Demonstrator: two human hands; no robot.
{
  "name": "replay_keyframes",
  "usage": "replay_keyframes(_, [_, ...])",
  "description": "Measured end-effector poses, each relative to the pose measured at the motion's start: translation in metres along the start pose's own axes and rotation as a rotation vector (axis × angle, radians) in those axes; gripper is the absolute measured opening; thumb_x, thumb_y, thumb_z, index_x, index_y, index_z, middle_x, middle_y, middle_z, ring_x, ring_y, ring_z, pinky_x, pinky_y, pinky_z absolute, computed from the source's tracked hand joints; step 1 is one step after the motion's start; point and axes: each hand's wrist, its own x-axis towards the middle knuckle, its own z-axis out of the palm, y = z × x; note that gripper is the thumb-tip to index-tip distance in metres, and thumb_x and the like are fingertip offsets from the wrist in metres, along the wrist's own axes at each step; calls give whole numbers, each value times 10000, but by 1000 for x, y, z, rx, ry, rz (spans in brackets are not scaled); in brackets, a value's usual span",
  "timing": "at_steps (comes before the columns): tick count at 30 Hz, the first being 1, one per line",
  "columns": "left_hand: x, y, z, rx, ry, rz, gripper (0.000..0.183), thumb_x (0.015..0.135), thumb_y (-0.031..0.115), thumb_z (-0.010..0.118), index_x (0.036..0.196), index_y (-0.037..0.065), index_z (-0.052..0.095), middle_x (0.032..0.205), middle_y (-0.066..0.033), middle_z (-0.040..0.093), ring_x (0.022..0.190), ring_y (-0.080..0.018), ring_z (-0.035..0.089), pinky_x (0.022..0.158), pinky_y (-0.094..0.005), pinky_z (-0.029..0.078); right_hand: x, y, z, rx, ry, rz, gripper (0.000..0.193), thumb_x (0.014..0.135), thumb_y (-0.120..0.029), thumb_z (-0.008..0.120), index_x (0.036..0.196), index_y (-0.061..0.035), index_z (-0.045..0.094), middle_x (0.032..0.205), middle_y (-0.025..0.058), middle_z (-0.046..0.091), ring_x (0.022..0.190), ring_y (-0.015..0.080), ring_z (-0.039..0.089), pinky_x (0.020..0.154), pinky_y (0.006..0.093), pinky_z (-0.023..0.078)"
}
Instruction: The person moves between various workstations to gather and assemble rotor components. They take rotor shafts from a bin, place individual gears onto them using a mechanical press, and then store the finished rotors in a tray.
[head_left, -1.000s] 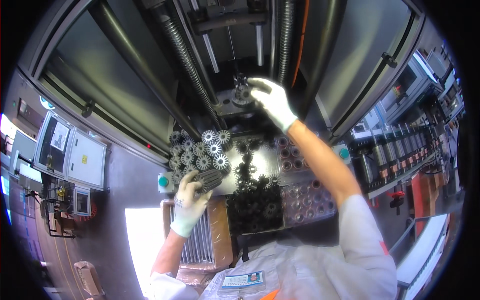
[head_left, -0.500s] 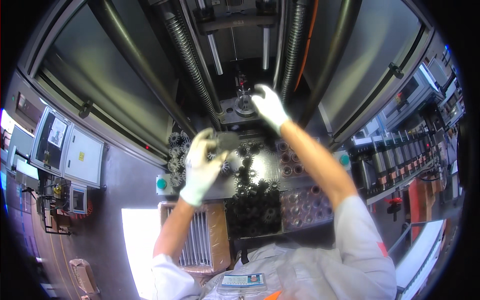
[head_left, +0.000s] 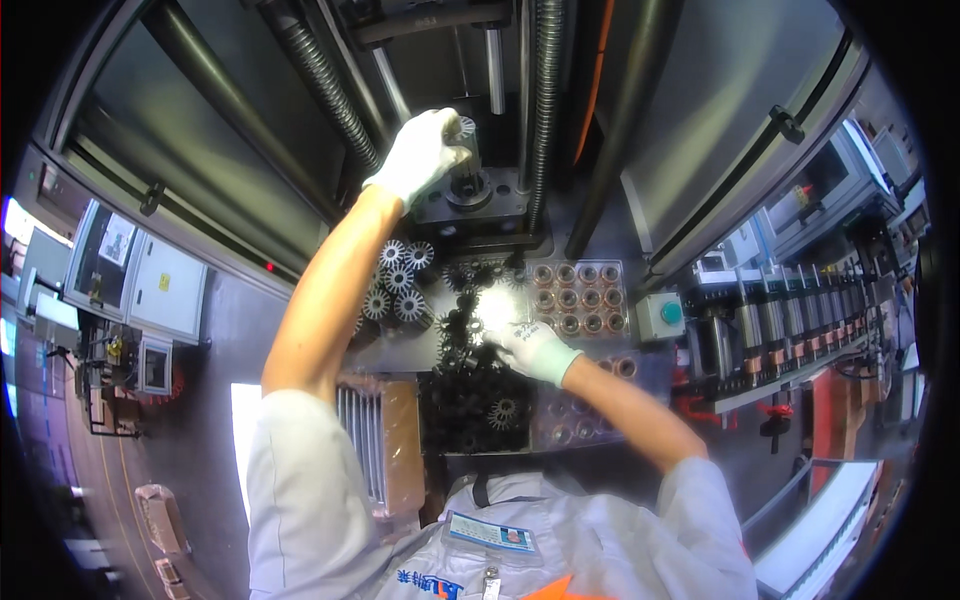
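Observation:
My left hand point(head_left: 418, 158), in a white glove, grips a slotted metal core point(head_left: 466, 130) with a toothed top. The core is upright over the round fixture point(head_left: 468, 190) on the press base; I cannot tell whether it is fully seated. My gloved right hand point(head_left: 535, 352) reaches low over the bright work plate, its fingers drawn together at the edge of a pile of black toothed parts point(head_left: 462, 330). What its fingertips hold, if anything, is hidden. Several silvery toothed cores point(head_left: 403, 280) stand left of that pile.
A clear tray of copper-coloured rings point(head_left: 568, 298) lies to the right, beside a green button box point(head_left: 660, 315). A dark tray of toothed parts point(head_left: 475, 415) and a carton of metal shafts point(head_left: 400, 440) are nearest me. Press columns point(head_left: 630, 130) rise on both sides.
My left hand has gone up and forward to the fixture with the core. My right hand has come back from the fixture down to the black toothed parts. The view has shifted.

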Motion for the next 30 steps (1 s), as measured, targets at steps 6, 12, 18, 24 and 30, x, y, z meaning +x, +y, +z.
replay_keyframes(6, [-3, 12, 37, 67, 14, -70, 300, 689, 154, 836, 906, 14, 684, 879, -202, 701, 891, -383, 683, 800, -436, 532, -13, 7, -3, 126, -42, 148, 280, 891, -173, 609, 1148, -103, 697, 1015, 208, 703, 936, 376, 682, 853, 464, 545])
replay_keyframes(12, [-33, -8, 61, 232, -31, -206, 372, 723, 283, 824, 986, 51, 700, 1092, -203, 682, 995, -365, 668, 854, -446, 532, -12, 14, -1, -43, 182, -93, 239, 878, -227, 674, 1098, -143, 714, 1041, 128, 693, 972, 350, 660, 868, 454, 542])
replay_keyframes(18, [-127, 29, 0, 254, 133, 18, 439, 867, 338, 732, 1230, 109, 638, 1098, -124, 681, 944, -324, 689, 785, -408, 554, -9, -1, -43, -89, 110, -109, 144, 864, -214, 707, 984, -136, 717, 955, 97, 627, 848, 304, 651, 755, 414, 529])
replay_keyframes(24, [-362, -21, -20, 115, -522, -784, 309, 847, 377, 706, 1001, 114, 752, 923, -137, 744, 913, -303, 719, 821, -410, 561, 7, -2, -28, 261, 171, -30, 192, 946, -106, 658, 1123, -33, 660, 975, 103, 665, 855, 205, 656, 764, 342, 520])
replay_keyframes(30, [-456, -60, 66, 319, -179, -724, 390, 795, 201, 685, 1123, 7, 603, 892, -221, 710, 891, -385, 688, 800, -490, 531, 37, -34, -54, 1006, 192, 322, 310, 979, -33, 609, 1283, 30, 608, 1039, 29, 656, 873, 86, 598, 800, 259, 545])
